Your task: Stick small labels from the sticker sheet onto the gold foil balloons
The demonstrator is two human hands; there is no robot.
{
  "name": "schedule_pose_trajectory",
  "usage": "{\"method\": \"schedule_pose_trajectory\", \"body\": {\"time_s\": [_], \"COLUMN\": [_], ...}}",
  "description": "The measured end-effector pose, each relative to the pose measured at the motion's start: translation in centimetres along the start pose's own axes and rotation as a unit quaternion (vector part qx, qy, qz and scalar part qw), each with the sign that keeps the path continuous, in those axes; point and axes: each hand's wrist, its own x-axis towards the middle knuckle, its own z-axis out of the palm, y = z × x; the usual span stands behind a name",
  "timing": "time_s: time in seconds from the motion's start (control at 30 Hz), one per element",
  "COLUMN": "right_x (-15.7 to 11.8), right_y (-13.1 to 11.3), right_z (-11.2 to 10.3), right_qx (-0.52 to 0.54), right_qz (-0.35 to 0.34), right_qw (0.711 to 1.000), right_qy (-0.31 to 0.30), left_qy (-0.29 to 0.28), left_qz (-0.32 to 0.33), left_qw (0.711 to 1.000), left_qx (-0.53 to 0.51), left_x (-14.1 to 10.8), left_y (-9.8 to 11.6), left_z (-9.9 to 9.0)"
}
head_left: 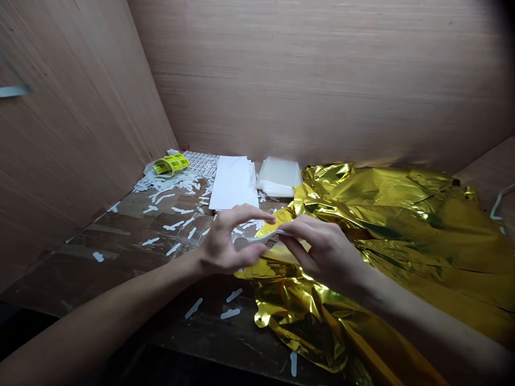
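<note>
Both of my hands are raised over a crumpled gold foil sheet, whose near edge lies under them. Between them runs a small white printed strip, perhaps a peeled label. My left hand pinches its left end, and my right hand grips the other end between thumb and fingers. Just beyond my left fingertips lies a stack of white paper. Several white paper scraps are scattered near my left hand.
A stack of clear plastic sleeves stands behind the foil. At the back left lie a yellow label roll and a sheet of small white labels. Wood-grain panels wall the back and left of the brown taped work surface.
</note>
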Motion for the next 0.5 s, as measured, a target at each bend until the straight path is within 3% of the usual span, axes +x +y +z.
{"method": "schedule_pose_trajectory", "body": {"time_s": [0.17, 0.5], "right_x": [0.1, 0.4], "right_y": [-0.6, -0.6], "right_z": [0.0, 0.8], "right_qx": [0.032, 0.018], "right_qz": [0.031, 0.04], "right_qw": [0.998, 0.996], "right_qy": [0.033, 0.072], "left_qy": [0.066, 0.006], "left_qz": [-0.11, -0.084], "left_qw": [0.989, 0.995], "left_qx": [0.068, 0.057], "left_x": [-0.3, 0.0], "left_y": [1.2, 1.2], "left_z": [1.4, 1.2]}}
